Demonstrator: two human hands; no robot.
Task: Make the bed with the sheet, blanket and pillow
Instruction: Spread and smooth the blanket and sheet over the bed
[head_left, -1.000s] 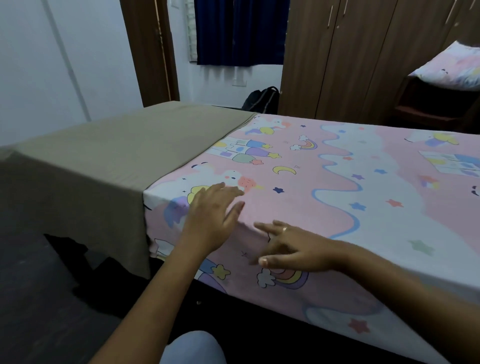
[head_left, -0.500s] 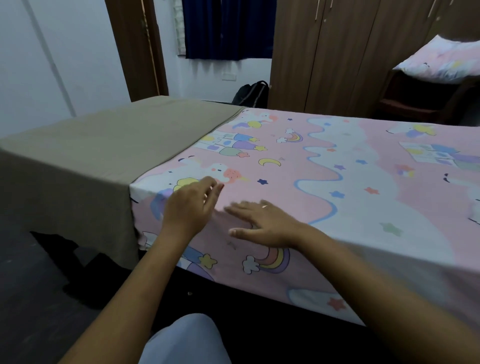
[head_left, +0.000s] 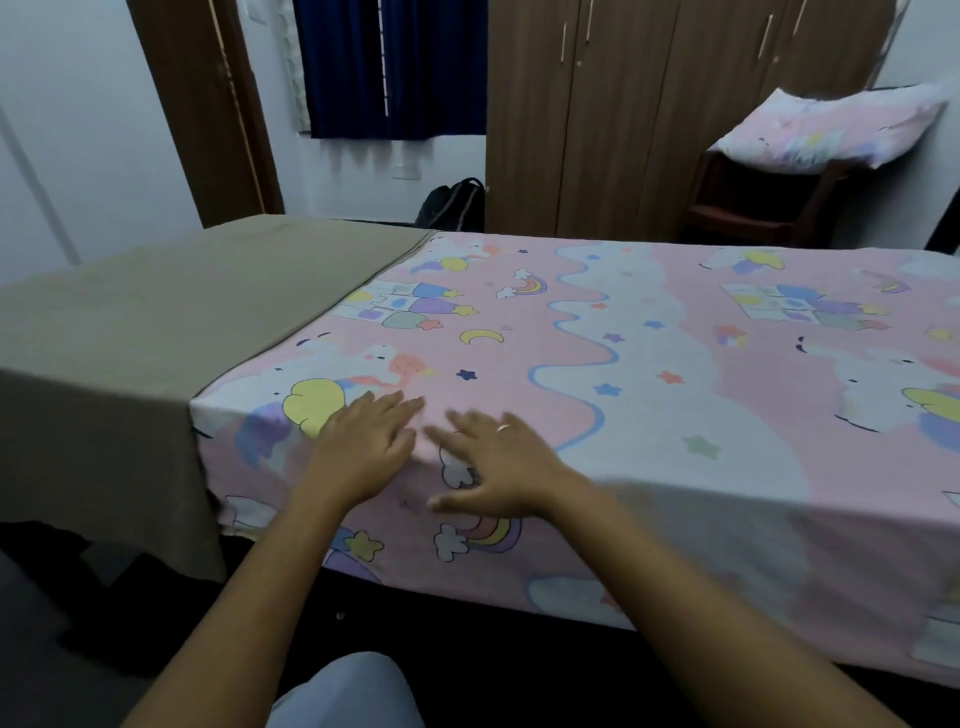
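A pink sheet (head_left: 649, 395) printed with clouds, stars and rainbows covers the bed and hangs over its near edge. A plain olive-brown blanket (head_left: 156, 312) lies spread over the left end of the bed and drapes down its side. My left hand (head_left: 363, 447) and my right hand (head_left: 498, 462) rest flat, fingers straight, side by side on the sheet at the near edge, just right of the blanket. A pillow (head_left: 831, 130) in the same pink print lies on a dark chair at the back right.
A brown wardrobe (head_left: 623, 114) stands behind the bed, with a dark backpack (head_left: 452, 205) on the floor beside it. A dark blue curtain (head_left: 389, 67) hangs at the back, next to a wooden door frame (head_left: 208, 104). Dark floor runs along the near side.
Both hands have slid a little further onto the bed top and closer together. The camera has shifted, showing more of the bed's right part.
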